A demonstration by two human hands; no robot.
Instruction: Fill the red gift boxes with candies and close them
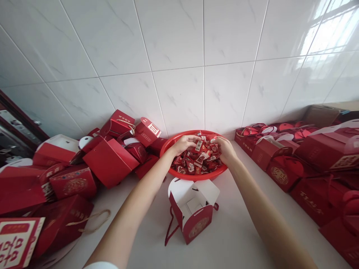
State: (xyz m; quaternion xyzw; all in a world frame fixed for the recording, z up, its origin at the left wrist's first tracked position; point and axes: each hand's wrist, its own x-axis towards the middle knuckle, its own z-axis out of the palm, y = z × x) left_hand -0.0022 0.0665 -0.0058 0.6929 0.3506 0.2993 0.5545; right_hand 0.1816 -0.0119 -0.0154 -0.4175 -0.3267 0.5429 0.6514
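Note:
Both of my hands are over a red plastic basket (196, 178) filled with red-wrapped candies (198, 169). On the basket's left side, my left hand (186, 144) has its fingers closed on a small red-and-white wrapped candy (199, 145). Across from it my right hand (225, 149) curls at the right rim, its fingertips among the candies; what they hold, if anything, is hidden. In front of the basket stands a red box (198, 226) with its white flaps raised and its inside showing. A dark red cord handle hangs at the box's left.
Red boxes (110, 160) lie heaped on the left, one with a twine handle reaching over the table. Rows of red boxes (310, 198) stand along the right. White marbled tiles (179, 97) rise behind the basket.

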